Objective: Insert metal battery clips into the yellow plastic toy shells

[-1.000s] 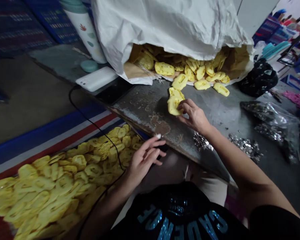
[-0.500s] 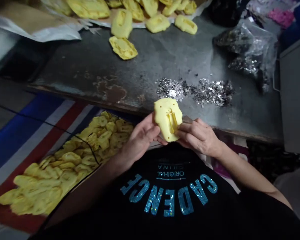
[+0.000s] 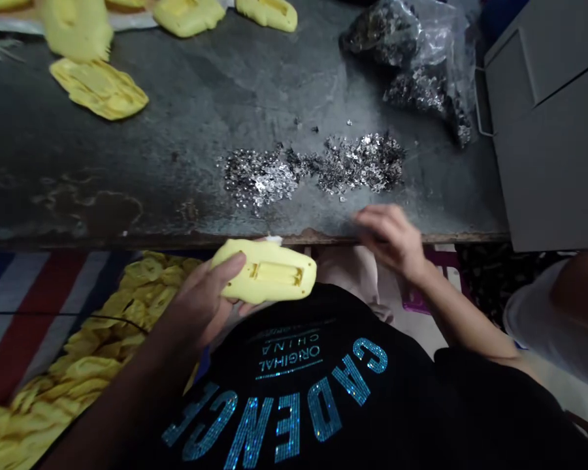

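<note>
My left hand (image 3: 210, 294) grips a yellow plastic shell (image 3: 264, 273) by its left end, thumb on top. The shell lies sideways over my lap, with its oblong recess and small holes facing up. Near the table's front edge, my right hand (image 3: 389, 238) is off the shell, its fingers bent and smeared by motion; whether it holds anything is hidden. Just beyond the hands, two joined heaps of small shiny metal pieces (image 3: 259, 177) (image 3: 360, 163) lie on the dark table (image 3: 215, 98).
More yellow shells (image 3: 189, 14) lie at the table's back left, one thin piece (image 3: 100, 88) nearer. A clear bag of metal pieces (image 3: 421, 85) stands at the back right, beside a grey cabinet (image 3: 549, 150). Many yellow parts (image 3: 78, 372) fill the lower left. A person's leg (image 3: 543, 320) shows at right.
My right hand has let go of the shell and moved right. The shell, in my left hand, has turned from upright to sideways. The view has shifted to the right.
</note>
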{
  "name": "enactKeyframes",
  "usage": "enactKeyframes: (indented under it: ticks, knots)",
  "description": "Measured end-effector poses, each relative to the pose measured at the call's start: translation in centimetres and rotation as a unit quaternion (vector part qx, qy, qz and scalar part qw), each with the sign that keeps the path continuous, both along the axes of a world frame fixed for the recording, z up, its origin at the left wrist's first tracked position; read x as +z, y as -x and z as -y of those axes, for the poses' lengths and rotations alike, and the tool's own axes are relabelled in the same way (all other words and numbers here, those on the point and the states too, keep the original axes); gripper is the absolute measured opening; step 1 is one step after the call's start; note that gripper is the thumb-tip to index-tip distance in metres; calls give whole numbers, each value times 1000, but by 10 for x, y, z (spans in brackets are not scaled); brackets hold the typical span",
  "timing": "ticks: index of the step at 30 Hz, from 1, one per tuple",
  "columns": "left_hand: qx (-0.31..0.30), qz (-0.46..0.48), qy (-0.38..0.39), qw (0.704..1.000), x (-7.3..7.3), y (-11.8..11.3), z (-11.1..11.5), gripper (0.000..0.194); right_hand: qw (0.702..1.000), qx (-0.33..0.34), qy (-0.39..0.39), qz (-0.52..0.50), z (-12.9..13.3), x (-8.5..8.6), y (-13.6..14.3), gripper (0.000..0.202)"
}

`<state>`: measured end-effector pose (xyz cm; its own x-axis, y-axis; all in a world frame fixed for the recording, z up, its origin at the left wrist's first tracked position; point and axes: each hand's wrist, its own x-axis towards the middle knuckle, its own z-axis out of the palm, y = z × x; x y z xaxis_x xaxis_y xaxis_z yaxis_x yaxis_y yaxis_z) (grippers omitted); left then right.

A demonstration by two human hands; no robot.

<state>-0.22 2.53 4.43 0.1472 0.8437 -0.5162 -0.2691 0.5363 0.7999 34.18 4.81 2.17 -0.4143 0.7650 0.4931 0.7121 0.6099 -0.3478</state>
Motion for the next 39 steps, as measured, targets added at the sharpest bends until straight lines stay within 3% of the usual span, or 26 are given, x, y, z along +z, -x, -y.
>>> enactKeyframes:
  ticks: [3, 6, 9, 12, 17, 24, 31, 39]
  knots:
    - [51, -19, 13, 998, 0, 1, -2, 61, 987, -157, 42, -7, -26, -14, -34, 17]
    - [40, 5, -2, 999, -1, 5, -6, 61, 970, -223, 92, 29, -46, -19, -45, 20]
    - [23, 32, -10, 999, -3, 8, -5, 46, 976, -173, 129, 28, -48, -15, -34, 21]
    - [0, 53, 10, 999, -4, 7, -2, 48, 984, -105, 146, -13, -40, -8, -24, 18]
    - [-15, 36, 28, 999, -2, 3, 0, 56, 976, -157, 127, -80, -28, -5, -26, 12]
    - [-28, 30, 5, 999, 1, -3, 7, 47, 977, -183, 106, -9, -28, -14, -19, 15]
    - [-28, 31, -24, 999, -2, -7, 10, 41, 982, -163, 95, -3, -28, -15, -8, 10]
    - [-21, 30, -20, 999, -3, -11, 11, 41, 982, -132, 119, -56, -16, -12, -17, 16]
